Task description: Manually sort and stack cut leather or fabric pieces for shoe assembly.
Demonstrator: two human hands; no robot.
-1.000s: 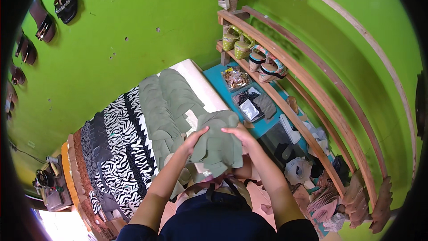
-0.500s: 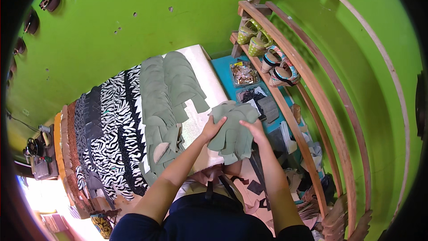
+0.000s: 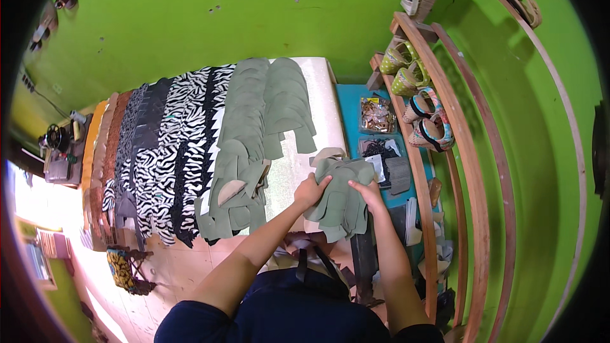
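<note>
The green stack (image 3: 340,203) has moved right, toward the near right corner of the surface (image 3: 324,95). Left hand (image 3: 311,192) and right hand (image 3: 368,194) pinch its sides, maybe to keep it together; the grip underneath is hidden. Farther back, green rows (image 3: 244,111) lie overlapped.

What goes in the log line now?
left hand: holds green pieces; right hand: holds same green pieces; table: green rows, zebra-striped rows

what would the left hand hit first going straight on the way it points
The left hand would first meet the green pieces it holds; past them, perhaps the clear box, though depth is unclear.
</note>
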